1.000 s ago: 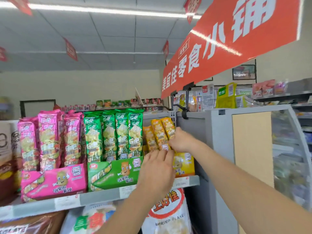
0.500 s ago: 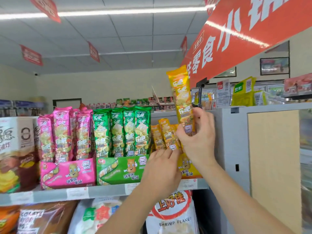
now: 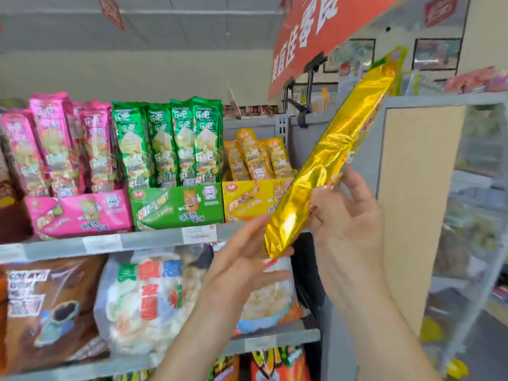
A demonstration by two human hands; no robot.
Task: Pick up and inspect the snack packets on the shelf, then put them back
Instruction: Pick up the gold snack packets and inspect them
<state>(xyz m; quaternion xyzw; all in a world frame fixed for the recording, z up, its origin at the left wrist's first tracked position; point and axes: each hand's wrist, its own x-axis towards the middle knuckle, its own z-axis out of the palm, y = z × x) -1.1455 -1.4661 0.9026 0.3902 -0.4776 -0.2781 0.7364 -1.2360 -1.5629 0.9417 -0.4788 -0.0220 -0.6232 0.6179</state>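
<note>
A long yellow foil snack packet slants from lower left to upper right in front of the shelf, its plain gold back towards me. My right hand grips it near the lower third. Spread open, my left hand has its fingers under the packet's bottom end, touching it. Behind stands the yellow display box with several more yellow packets upright in it.
Green packets in a green box and pink packets in a pink box stand to the left on the same grey shelf. Large snack bags fill the shelf below. A grey cabinet stands right; a red banner hangs above.
My right hand pulled one yellow packet up out of its box, then lowered and tilted it towards me, back side showing. My left hand left the box and came under the packet's lower end.
</note>
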